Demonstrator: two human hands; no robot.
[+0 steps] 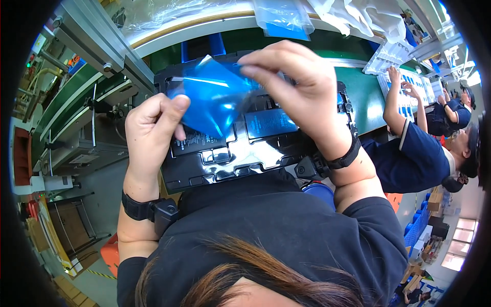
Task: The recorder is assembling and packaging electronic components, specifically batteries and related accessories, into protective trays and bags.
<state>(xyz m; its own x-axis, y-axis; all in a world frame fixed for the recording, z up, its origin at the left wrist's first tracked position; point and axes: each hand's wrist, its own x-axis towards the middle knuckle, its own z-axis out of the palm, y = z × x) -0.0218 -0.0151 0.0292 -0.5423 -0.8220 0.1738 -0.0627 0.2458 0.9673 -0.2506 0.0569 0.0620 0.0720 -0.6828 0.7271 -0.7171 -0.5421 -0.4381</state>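
A blue plastic film is pinched between both my hands above a black moulded tray. My left hand grips the film's lower left edge with thumb and fingers. My right hand holds its upper right corner from above. The tray holds flat black rectangular parts with labels, partly hidden under the film and my hands. Black wristbands sit on both wrists.
A green conveyor belt runs to the right, where co-workers in dark blue shirts handle white trays. Clear plastic bags lie beyond the tray. Metal framing and machinery stand at my left.
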